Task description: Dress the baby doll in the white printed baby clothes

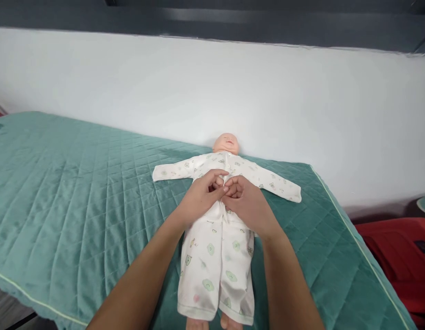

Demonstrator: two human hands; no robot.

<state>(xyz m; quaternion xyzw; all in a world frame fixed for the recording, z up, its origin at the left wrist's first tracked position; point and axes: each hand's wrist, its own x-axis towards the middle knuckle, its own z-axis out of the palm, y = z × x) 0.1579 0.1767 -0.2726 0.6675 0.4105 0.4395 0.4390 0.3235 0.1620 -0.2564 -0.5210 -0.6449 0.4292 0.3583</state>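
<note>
A baby doll (226,143) lies on its back, its head by the wall and its bare feet at the bottom edge of the view. It wears a white long-sleeved baby shirt (248,168) with small printed figures, both sleeves spread out sideways. White printed baby trousers (205,261) cover the legs. Over the middle of the chest, my left hand (202,196) and my right hand (248,201) meet, fingers bent and pinching the shirt's front opening. My fingers hide the exact spot between them; a button there cannot be made out.
A green quilted cover (95,206) lies under the doll, with a pale piped edge on the right. Behind it rises a white wall (164,87), with a dark beam (212,20) above. A red plastic object (398,256) stands at the right.
</note>
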